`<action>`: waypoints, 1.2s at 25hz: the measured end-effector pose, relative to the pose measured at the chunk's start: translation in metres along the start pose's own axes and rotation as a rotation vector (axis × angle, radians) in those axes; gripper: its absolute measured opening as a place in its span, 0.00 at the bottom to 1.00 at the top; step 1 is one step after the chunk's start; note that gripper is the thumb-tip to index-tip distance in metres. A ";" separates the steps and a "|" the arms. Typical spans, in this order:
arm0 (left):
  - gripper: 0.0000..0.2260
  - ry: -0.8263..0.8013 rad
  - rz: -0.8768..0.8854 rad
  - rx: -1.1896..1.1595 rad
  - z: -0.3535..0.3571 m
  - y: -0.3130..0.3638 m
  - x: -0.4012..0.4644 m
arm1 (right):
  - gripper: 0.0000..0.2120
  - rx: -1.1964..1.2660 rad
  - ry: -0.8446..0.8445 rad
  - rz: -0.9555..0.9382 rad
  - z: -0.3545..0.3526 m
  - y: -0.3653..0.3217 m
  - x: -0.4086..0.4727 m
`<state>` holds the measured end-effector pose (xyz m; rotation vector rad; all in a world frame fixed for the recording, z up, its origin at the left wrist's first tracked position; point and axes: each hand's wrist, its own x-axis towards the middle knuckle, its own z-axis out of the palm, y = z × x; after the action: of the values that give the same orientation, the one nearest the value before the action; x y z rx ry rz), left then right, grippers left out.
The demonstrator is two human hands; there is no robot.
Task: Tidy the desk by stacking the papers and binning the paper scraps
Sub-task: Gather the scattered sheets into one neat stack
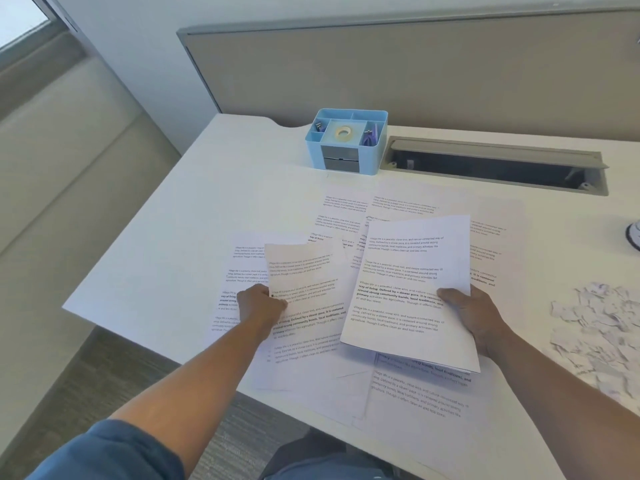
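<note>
Over the white desk (pixel 180 216), both hands (pixel 260 304) seemingly pinch printed sheets (pixel 412 289).

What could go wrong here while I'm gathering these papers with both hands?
1. The sheet pinched by your left hand is curling up and could crease or tear.
2. The stack in your right hand looks uneven, so lower pages may slip out.
3. The paper scraps lie close to your right arm; a sweep of it might scatter them off the desk.
</note>
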<state>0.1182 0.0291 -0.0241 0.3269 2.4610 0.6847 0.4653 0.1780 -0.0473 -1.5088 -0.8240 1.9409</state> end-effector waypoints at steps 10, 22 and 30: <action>0.05 -0.296 0.182 -0.202 -0.041 0.041 0.000 | 0.08 -0.031 0.009 -0.005 0.001 -0.001 -0.004; 0.12 -0.538 0.467 -0.576 -0.115 0.138 -0.042 | 0.11 -0.052 -0.019 -0.053 0.011 -0.006 -0.011; 0.16 -0.669 0.301 -0.505 -0.047 0.124 -0.036 | 0.14 0.032 -0.150 -0.057 0.033 -0.020 -0.027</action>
<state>0.1306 0.1016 0.0921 0.6131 1.5625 1.0827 0.4403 0.1672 -0.0093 -1.3197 -0.8846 2.0338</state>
